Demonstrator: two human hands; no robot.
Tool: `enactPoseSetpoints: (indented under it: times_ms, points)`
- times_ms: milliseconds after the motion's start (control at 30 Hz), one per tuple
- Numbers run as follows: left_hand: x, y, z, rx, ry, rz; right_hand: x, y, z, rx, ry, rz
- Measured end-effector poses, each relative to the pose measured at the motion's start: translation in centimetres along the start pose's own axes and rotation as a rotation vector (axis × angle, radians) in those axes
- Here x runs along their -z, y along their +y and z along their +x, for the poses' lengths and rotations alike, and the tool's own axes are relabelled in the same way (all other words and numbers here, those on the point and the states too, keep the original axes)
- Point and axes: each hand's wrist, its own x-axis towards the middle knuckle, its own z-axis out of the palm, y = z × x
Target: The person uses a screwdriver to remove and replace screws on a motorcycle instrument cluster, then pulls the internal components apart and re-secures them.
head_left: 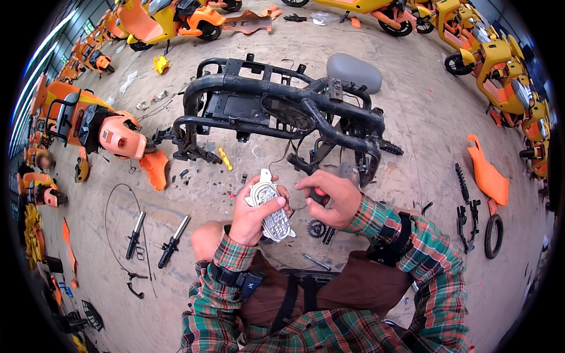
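Observation:
My left hand (253, 215) grips an oval lamp housing (275, 219) with a silvery patterned face and white plastic tabs. To its right, my right hand (329, 199) is closed on a red-and-black handle (318, 194), probably a tool, mostly hidden by my fingers. A thin cable (271, 162) runs near the lamp from a black scooter frame (253, 88), which lies on the floor just beyond both hands. A small toothed sprocket (316, 229) lies on the floor below my right hand.
Fork tubes (172, 238) and cables lie left. An orange panel (488, 170), a tyre (494, 235) and black parts (468, 226) lie right. A grey seat (353, 70) sits behind the frame. Yellow-and-orange scooters (494, 88) line the back and sides. A yellow tool (225, 157) lies beside the frame.

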Motion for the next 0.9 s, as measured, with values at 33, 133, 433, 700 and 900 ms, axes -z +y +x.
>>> enactPoseSetpoints:
  times_ms: [33,133,433,700,900]
  points:
    - [-0.1,-0.1,0.1,0.004,-0.019,0.011,-0.2,0.3,-0.1,0.03,-0.008,-0.005]
    - [-0.5,-0.2,0.2,0.019,-0.026,0.064,-0.3,0.3,-0.2,0.049,0.004,-0.024]
    - [-0.1,0.1,0.4,0.07,-0.001,0.029,-1.5,0.9,0.7,0.168,0.057,-0.138]
    - [0.5,0.9,-0.3,0.032,0.048,-0.04,-2.4,-0.5,1.8,0.107,0.033,-0.07]
    - [2.3,0.7,-0.3,-0.072,0.296,0.031,-4.4,1.6,0.2,-0.098,-0.102,-0.062]
